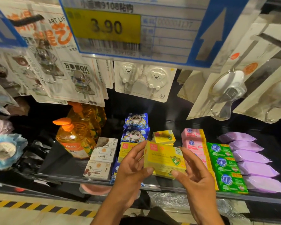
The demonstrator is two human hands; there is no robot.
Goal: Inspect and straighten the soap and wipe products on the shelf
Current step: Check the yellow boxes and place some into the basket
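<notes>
hands: left hand [133, 166] and right hand [196, 172] pinch the yellow soap box [165, 158] by its ends.
where: above the yellow stack [161, 174], shelf [63, 177] front.
risk: fingertip hold may slip; box could knock the stack askew.

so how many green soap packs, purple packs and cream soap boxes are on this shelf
green soap packs: 3
purple packs: 5
cream soap boxes: 3
total: 11
</notes>
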